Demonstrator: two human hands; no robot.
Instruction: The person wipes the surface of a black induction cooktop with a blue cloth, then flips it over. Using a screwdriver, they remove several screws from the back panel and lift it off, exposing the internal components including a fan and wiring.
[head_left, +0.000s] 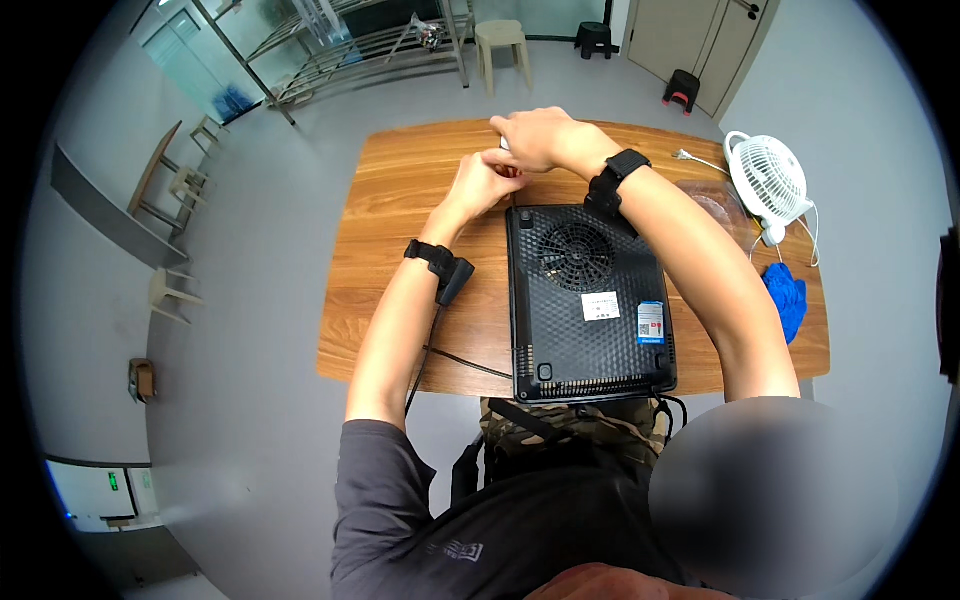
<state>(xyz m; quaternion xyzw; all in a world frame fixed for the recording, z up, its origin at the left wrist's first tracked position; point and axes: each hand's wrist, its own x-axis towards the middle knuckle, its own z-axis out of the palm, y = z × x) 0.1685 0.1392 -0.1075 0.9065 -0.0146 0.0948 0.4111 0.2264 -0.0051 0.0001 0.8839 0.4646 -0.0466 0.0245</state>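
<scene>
Just beyond a black flat appliance (560, 335), lying with its round vent, feet and labels upward on the wooden table (375, 240), my left hand (483, 182) and my right hand (535, 140) meet. Both have curled fingers around something small, partly white, that they mostly hide; I cannot make out what it is. The right hand is above and slightly beyond the left. Black straps with small devices are on both wrists. A black cord runs from the appliance's left side, under my left forearm.
On the table's right lie a white fan (765, 175) with cables, a clear plastic tray (710, 205) and a blue cloth (785, 305). Beyond stand a metal rack (350, 65), a beige stool (500, 35), black stools (593, 38) and a door (680, 45). Chairs (170, 290) line the left wall.
</scene>
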